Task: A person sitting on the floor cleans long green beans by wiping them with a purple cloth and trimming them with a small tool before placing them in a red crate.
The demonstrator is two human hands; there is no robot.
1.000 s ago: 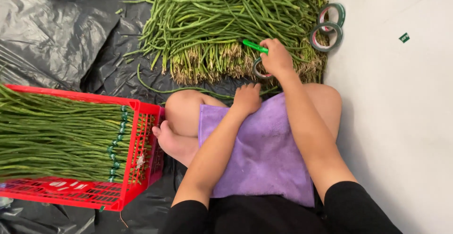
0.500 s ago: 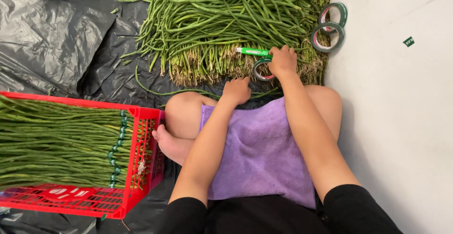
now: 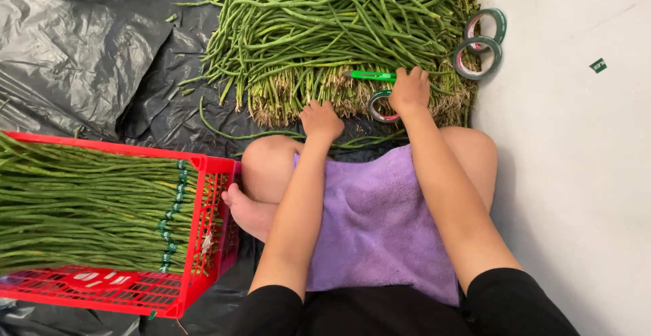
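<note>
The right hand (image 3: 409, 90) lies closed on a bright green cutter (image 3: 371, 75), which pokes out toward nine o'clock from under the fingers — its long axis runs flat, left to right, across the cut stem ends of the long beans (image 3: 339, 31). A roll of tape (image 3: 381, 107) sits just at seven o'clock from that hand, touching the bean stems. The left hand (image 3: 321, 120) rests curled on the black plastic sheet (image 3: 88, 58) at the near edge of the bean pile; whether it holds anything cannot be told, since the fingers fold under. Of the two hands, the right is plainly the nearer to both cutter and tape.

The beans lie with their long axis running toward twelve o'clock, stems pointing back at the person. Two more tape rolls (image 3: 483, 44) lie at two o'clock from the right hand, on the pale floor's edge. A purple towel (image 3: 380, 227) covers the lap. At nine o'clock stands a red crate (image 3: 203, 254) holding bundled beans (image 3: 81, 207) tied with green bands.
</note>
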